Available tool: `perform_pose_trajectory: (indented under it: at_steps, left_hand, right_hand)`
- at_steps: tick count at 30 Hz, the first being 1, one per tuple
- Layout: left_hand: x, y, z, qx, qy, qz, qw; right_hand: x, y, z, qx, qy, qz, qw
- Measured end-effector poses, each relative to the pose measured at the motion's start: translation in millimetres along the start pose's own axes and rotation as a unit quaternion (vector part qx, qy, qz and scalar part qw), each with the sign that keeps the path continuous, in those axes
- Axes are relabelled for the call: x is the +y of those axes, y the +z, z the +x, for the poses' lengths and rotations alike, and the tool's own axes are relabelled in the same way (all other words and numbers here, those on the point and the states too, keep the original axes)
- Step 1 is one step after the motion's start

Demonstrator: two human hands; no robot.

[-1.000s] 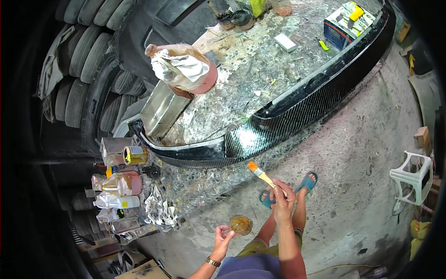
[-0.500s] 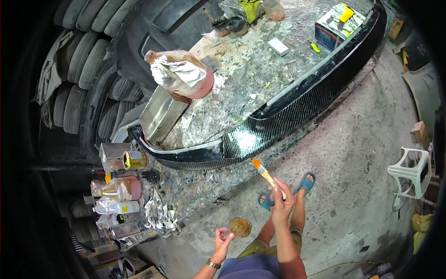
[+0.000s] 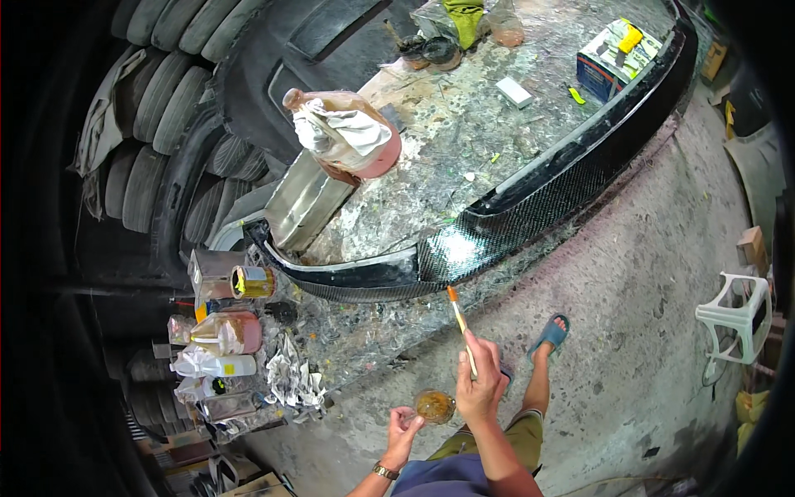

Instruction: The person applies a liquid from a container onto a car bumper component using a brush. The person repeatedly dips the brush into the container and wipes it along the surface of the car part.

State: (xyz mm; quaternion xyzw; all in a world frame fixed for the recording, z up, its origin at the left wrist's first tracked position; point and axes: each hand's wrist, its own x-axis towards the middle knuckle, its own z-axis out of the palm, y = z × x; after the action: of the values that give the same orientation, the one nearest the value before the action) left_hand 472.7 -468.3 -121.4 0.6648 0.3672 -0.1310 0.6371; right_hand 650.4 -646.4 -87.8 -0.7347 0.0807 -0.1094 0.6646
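Observation:
My right hand point(image 3: 482, 383) grips a paintbrush point(image 3: 460, 319) with a pale handle and orange bristles. The bristles point away from me, at the lower edge of a long curved black carbon-fibre car panel point(image 3: 546, 207); whether they touch it I cannot tell. A bright reflection lies on the panel's glossy weave near the brush. Lower down, my left hand point(image 3: 402, 429) pinches the rim of a small clear cup point(image 3: 435, 407) holding amber liquid. It is held over the floor, close to my body.
The panel rests on a stained workbench point(image 3: 439, 166) with a pink-liquid jug point(image 3: 377, 153), a white block point(image 3: 514, 92) and a box point(image 3: 609, 70). Bottles point(image 3: 228, 365), a tin point(image 3: 252, 282) and crumpled cloth point(image 3: 291, 373) crowd the left end. A white stool point(image 3: 733, 319) stands at right; tyres point(image 3: 161, 99) are stacked at left.
The brush has swung more upright and its bristles have come to the panel's lower edge. My right hand has shifted left, nearer the cup. The whole view has shifted a little.

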Motion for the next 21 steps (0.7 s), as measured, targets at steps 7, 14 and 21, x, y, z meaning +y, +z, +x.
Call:
perform_pose_trajectory:
  at_steps: [7,14,21]
  left_hand:
    - [-6.8,-6.9,3.0,-0.003,-0.006,-0.005,1.0]
    - [-3.1,-12.1,2.3,0.012,-0.013,-0.038,0.999]
    - [-5.4,-14.9,5.2,-0.001,-0.015,-0.008,1.0]
  right_hand:
    - [12.1,22.5,-1.4,-0.016,-0.069,-0.089,0.994]
    - [0.5,25.7,-3.8,-0.031,-0.067,-0.068,0.995]
    - [-4.6,39.8,-1.0,-0.041,-0.088,-0.066,0.993]
